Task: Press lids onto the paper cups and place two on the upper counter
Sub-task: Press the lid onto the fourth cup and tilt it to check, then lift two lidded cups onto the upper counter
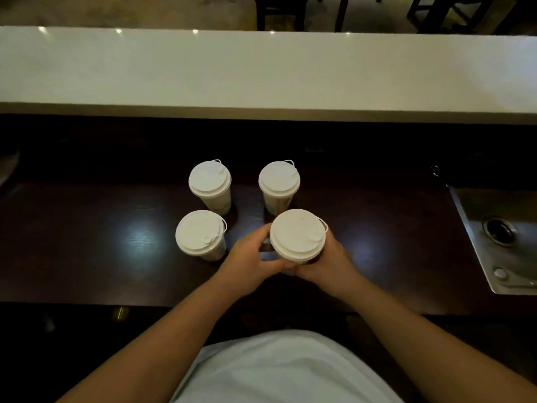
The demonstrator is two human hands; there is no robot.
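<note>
Both hands wrap one lidded paper cup from opposite sides, the left hand (250, 258) and right hand (327, 264) curled round its wall below the lid (297, 234), with the held cup (293, 258) upright and near the front of the dark lower counter (87, 242). Three more lidded cups (209, 181) stand just beyond and to the left, all capped, so lidding looks done. Straight ahead and higher lies the white upper counter (261, 74), equally reachable by either hand; the cup must rise past the back pair.
</note>
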